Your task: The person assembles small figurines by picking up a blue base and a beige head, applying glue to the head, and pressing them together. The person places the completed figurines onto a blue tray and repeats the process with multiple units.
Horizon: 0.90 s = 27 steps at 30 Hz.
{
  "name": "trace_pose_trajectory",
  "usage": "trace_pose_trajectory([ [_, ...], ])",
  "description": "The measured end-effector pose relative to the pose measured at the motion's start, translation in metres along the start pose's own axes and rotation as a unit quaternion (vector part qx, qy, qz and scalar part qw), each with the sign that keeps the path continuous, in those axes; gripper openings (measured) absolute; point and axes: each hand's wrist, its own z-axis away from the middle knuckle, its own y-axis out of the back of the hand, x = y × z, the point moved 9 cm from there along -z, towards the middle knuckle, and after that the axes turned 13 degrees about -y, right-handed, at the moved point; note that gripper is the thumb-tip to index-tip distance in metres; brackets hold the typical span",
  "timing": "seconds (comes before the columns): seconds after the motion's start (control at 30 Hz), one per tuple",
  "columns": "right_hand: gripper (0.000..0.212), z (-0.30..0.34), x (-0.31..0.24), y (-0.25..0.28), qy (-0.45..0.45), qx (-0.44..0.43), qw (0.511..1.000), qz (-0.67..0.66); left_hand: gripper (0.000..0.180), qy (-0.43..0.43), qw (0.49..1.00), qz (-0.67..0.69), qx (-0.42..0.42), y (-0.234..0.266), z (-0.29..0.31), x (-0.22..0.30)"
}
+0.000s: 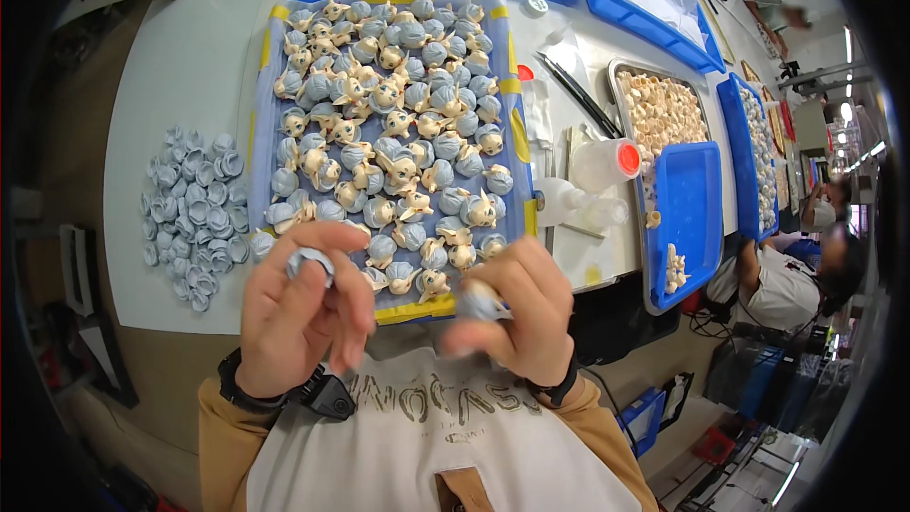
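Observation:
Between the thumb and fingers of my left hand is a small grey-blue hair shell. My right hand grips a small doll head, of which mostly the grey-blue hair shows; motion blurs it a little. Both hands are raised over the near edge of a blue tray with yellow tape along its rim. Rows of doll heads with pale faces, pointed ears and grey-blue hair fill this tray. On the white table to its left lies a loose pile of cupped grey-blue hair shells.
Right of the tray stand clear plastic bottles, one red-capped, near black pen-like tools. Beyond them a metal tray holds beige parts, with a smaller blue tray overlapping it. More blue trays stand farther back. People sit at far right.

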Motion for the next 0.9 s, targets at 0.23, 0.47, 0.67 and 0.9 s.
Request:
trace_pose_trajectory([
  [0.23,0.05,-0.016,0.007,-0.027,-0.057,-0.024,0.993,0.103,0.04,-0.057,0.995,-0.074,0.029,0.007,-0.003,-0.003],
  [0.47,0.052,0.007,-0.005,0.021,-0.02,0.019,0.997,0.068,0.045,-0.037,0.985,-0.165,0.015,0.01,0.002,-0.01],
  [0.67,0.021,0.111,0.127,0.217,-0.372,0.279,0.816,0.344,0.056,0.042,0.976,-0.215,-0.007,0.001,0.004,-0.025],
  [0.9,0.02,0.139,0.181,0.223,-0.366,0.174,0.822,0.399,0.045,0.049,0.98,-0.177,-0.079,-0.006,-0.002,-0.028],
])
